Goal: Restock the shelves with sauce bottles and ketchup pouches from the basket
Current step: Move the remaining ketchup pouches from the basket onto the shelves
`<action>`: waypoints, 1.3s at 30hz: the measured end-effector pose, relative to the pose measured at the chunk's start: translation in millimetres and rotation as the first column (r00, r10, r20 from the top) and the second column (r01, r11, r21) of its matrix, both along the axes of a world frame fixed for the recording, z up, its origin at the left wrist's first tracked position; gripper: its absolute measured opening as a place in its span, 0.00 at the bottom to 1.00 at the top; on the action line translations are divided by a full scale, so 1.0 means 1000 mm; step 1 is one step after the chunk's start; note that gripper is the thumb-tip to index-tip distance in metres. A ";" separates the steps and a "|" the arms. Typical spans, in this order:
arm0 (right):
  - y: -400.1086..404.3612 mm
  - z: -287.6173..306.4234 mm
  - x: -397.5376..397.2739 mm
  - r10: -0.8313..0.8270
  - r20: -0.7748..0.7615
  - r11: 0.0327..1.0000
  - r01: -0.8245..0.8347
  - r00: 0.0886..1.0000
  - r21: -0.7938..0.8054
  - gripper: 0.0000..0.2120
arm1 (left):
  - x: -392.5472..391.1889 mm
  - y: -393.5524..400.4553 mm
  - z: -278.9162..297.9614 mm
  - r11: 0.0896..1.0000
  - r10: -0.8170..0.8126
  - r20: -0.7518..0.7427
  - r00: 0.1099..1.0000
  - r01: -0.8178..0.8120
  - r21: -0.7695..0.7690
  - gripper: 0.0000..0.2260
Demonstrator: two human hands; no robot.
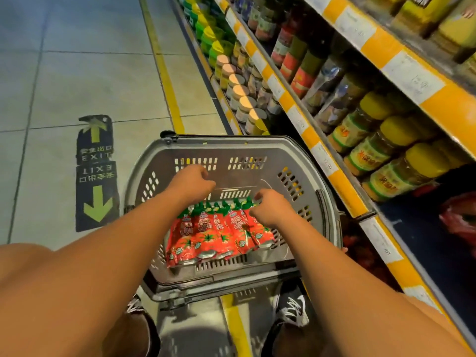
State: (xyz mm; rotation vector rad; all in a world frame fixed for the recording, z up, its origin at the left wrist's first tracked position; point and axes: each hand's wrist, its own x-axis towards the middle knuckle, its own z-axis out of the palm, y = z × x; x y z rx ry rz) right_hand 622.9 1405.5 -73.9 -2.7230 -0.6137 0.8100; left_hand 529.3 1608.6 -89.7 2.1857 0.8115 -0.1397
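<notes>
The basket (304, 161) sits on the floor (77, 73) between the person's shoes (292, 309), close against the shelves (342, 186) on the right. This placement keeps the stock within one reach of the shelf edge.

The pouches (219, 235) lie in the near half of the basket, side by side in a row, green tops pointing away from the person. The flat, aligned layout lets several be gathered at once. No sauce bottles are visible in the basket; the far half shows only bare grey plastic.

The left hand (192, 182) hovers above the far ends of the pouches, fingers loosely curled and holding nothing. The right hand (268, 211) is lower, at the green tops on the right side of the row. Its fingers curl downward toward the pouches; whether they already pinch one cannot be told, because the back of the hand hides the fingertips.

Judgement: the step in hand is a pickup of pouches. Both hands approach from the top ends, probably because the spouted tops give a firmer hold than the slick bodies.

The shelves beside the basket carry jars (381, 148) with yellow lids. A red item (461, 222) lies on the lower shelf, too blurred to identify.
</notes>
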 end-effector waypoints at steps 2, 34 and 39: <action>0.009 -0.017 0.007 -0.008 -0.016 1.000 0.007 1.000 -0.009 0.17 | 0.017 0.000 -0.011 0.999 0.007 -0.013 1.000 -0.008 -0.039 0.10; -0.014 -0.183 0.076 -0.202 -0.376 0.949 0.086 0.904 -0.303 0.09 | 0.027 -0.028 -0.203 0.994 0.067 -0.602 0.796 -0.103 -0.025 0.30; -0.014 -0.187 0.080 -0.274 -0.403 0.941 0.157 0.873 -0.300 0.09 | 0.024 -0.027 -0.205 0.990 0.036 -0.607 0.794 -0.112 -0.087 0.24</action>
